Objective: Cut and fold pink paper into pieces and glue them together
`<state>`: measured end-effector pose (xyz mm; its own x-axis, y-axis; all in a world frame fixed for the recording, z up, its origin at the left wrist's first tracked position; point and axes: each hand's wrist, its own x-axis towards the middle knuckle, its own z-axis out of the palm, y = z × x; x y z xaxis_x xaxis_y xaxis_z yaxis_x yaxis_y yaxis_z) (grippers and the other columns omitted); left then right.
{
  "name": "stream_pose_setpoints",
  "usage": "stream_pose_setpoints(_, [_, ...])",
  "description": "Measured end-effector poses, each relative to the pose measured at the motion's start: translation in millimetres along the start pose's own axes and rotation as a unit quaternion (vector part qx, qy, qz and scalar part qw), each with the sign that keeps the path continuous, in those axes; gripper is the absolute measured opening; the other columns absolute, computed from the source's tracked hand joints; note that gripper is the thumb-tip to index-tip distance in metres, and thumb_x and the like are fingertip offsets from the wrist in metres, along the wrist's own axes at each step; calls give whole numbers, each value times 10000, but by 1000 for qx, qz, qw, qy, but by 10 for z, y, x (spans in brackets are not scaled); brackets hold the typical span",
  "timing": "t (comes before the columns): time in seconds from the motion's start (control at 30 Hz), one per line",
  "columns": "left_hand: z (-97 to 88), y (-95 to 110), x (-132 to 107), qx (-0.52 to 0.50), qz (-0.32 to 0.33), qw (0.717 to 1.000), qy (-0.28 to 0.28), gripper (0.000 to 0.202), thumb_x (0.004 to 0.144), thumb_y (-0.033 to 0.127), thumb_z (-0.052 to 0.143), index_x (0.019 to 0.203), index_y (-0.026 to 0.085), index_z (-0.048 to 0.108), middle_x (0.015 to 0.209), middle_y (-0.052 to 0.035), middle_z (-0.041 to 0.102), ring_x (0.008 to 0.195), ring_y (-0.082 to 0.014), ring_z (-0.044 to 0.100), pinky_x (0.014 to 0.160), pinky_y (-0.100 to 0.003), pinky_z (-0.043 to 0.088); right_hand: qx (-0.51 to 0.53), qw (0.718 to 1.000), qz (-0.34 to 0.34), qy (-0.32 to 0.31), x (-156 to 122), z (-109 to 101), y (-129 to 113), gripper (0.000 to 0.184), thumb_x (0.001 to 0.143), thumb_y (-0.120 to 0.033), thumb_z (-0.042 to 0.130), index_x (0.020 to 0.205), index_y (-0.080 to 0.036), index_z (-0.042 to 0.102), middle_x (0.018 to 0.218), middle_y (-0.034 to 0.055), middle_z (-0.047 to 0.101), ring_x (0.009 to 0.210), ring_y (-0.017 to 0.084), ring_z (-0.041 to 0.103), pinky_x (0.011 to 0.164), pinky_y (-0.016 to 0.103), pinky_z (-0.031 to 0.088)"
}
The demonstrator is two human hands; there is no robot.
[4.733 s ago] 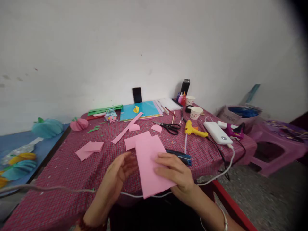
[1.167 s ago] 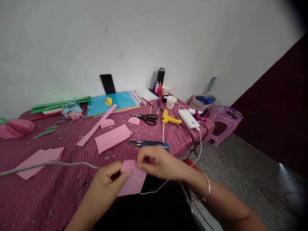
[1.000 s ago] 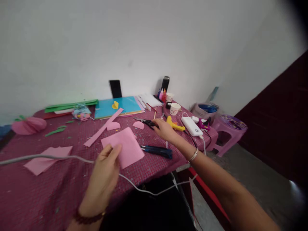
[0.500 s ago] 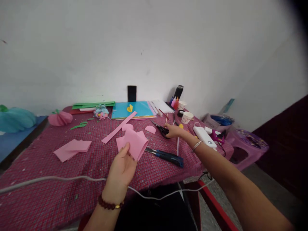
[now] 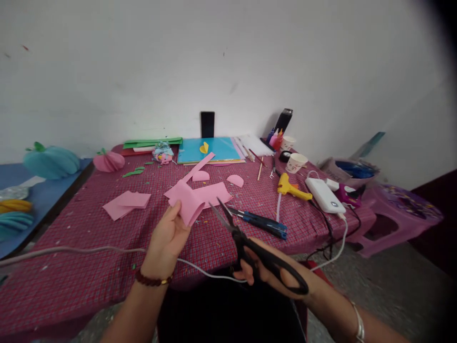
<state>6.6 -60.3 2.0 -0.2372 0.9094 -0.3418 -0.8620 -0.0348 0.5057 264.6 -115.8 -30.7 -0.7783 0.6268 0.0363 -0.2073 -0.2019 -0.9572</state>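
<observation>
My left hand [image 5: 167, 236] is closed on a folded piece of pink paper [image 5: 186, 202], pinched between thumb and fingers above the table. My right hand [image 5: 259, 267] grips black-handled scissors [image 5: 237, 233], their blades parted and pointing toward the pink paper without touching it. Behind the held piece lies another pink paper sheet [image 5: 214, 194] on the tablecloth. Close by are a pink strip [image 5: 200, 166] and two pink half-round pieces, one to the left [image 5: 201, 176] and one to the right [image 5: 235, 180]. A blue and black utility knife [image 5: 262, 223] lies just beyond the scissors.
A yellow glue gun [image 5: 291, 188], a white power bank [image 5: 324, 195] and paper cups [image 5: 296, 163] stand on the right. Folded pink papers [image 5: 124, 204] lie left. A white cable [image 5: 210, 274] crosses the front edge. Pumpkin-shaped paper crafts [image 5: 109, 162] sit at far left.
My right hand has picked up the scissors from the table and brought them back toward me, blades now apart. My left hand still holds the pink paper. The view has shifted slightly.
</observation>
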Motion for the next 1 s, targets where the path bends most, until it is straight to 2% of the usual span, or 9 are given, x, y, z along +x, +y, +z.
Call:
stream_pose_setpoints(0.1, [22,-20,-15,5,-5,1000,6,300,973,75,446,1188,139,644,936,-74,779,809,-159,746,743,-289,639,66,997,5,26,4,135,83,608,844,-556,665,1384,-332,497,909,17,550,805,163,564,965,482,436])
stream_pose_setpoints(0.27, [39,-39,-43,6,-13,1000,12,301,972,76,445,1186,131,648,910,-69,780,785,-150,742,738,-277,632,121,992,13,38,20,124,139,558,767,-609,716,1201,-270,622,909,29,570,796,175,582,975,528,438])
stream_pose_setpoints(0.37, [24,-107,-65,35,-10,999,9,272,951,64,484,1138,125,671,914,-65,779,787,-143,738,751,-253,620,173,984,11,30,80,119,189,569,760,-604,729,1186,-245,611,917,29,571,801,167,578,985,528,427])
stream_pose_setpoints(0.47, [12,-184,-83,67,2,998,6,247,920,46,533,1089,119,697,922,-71,780,785,-132,734,775,-223,600,236,971,14,30,167,146,220,588,752,-624,724,1160,-214,616,969,61,595,897,200,593,1002,507,403])
stream_pose_setpoints(0.6, [21,-216,-95,92,28,995,8,229,912,42,535,1037,114,713,922,-78,781,785,-133,731,776,-219,588,303,952,-28,30,250,221,235,655,682,-650,766,1144,-209,622,964,56,578,930,203,576,1018,510,383])
stream_pose_setpoints(0.77, [12,-209,-108,105,49,993,20,175,887,53,582,962,122,724,880,-56,779,753,-123,722,795,-226,576,312,947,-57,39,283,322,245,619,691,-659,755,1131,-241,631,941,37,547,909,190,543,1004,527,385])
stream_pose_setpoints(1.0, [5,-316,-165,143,44,988,-32,158,813,108,687,963,129,733,914,-69,778,879,-173,730,917,-297,545,329,942,-52,51,255,379,189,625,721,-644,741,1190,-245,632,917,29,570,824,161,538,988,537,414])
